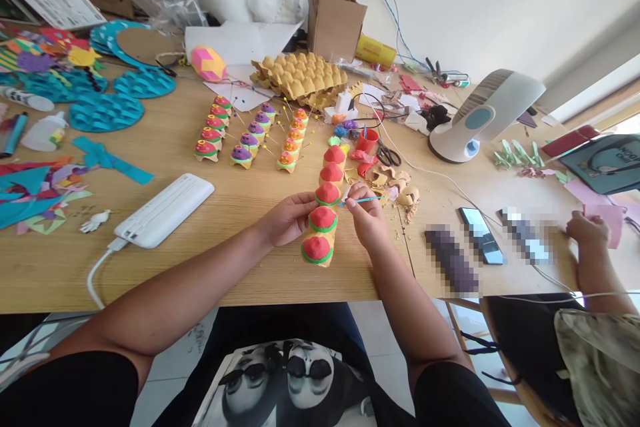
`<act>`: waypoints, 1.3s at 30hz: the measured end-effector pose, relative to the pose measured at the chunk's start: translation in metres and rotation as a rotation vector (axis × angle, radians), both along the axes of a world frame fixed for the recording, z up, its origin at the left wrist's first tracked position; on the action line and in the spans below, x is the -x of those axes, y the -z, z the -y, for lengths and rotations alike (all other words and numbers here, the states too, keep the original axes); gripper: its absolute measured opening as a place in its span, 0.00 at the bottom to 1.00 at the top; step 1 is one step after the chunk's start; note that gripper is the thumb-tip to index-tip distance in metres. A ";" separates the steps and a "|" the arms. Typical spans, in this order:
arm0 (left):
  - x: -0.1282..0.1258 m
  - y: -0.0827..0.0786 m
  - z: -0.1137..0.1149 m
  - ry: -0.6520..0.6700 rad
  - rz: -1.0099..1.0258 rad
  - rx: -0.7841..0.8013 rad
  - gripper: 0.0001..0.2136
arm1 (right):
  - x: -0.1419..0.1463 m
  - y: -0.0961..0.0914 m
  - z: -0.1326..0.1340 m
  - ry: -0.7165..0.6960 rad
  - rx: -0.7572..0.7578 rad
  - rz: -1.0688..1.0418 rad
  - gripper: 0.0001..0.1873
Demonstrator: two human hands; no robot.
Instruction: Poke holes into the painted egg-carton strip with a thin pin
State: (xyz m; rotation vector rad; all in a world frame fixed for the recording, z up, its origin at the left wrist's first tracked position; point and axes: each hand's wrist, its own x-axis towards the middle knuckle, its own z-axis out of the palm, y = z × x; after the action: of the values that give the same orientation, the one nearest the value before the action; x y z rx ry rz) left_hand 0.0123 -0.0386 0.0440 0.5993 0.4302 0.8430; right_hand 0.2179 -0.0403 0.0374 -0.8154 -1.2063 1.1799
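One side (left) of strip (324, 219) pinched by left hand (289, 219), nearly closed | strip held over table (270, 283); judged light, stiff, crushable; to be gripped by sides, not domes (317, 247) | blue tool (373, 199) pinched by right hand (367, 219), curled.

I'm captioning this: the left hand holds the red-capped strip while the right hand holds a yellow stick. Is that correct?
The colour is wrong: the head view shows a blue stick in the right hand. The left hand holds the red-capped strip.
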 end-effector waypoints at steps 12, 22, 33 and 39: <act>0.000 0.000 0.000 0.001 0.001 -0.019 0.10 | -0.001 0.001 -0.001 -0.017 0.008 0.011 0.17; 0.000 0.002 0.001 0.009 -0.002 -0.026 0.08 | 0.000 -0.002 0.000 0.003 0.027 -0.049 0.18; 0.000 0.001 0.000 0.006 0.003 0.003 0.08 | 0.000 -0.003 0.000 -0.002 0.034 -0.059 0.17; 0.000 0.003 0.000 -0.001 -0.009 -0.004 0.10 | 0.000 -0.005 0.001 0.003 0.030 -0.041 0.18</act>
State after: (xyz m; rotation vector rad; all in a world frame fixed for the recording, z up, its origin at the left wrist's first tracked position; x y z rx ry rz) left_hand 0.0120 -0.0383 0.0408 0.6065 0.4373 0.8425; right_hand 0.2174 -0.0409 0.0421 -0.8112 -1.1561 1.2090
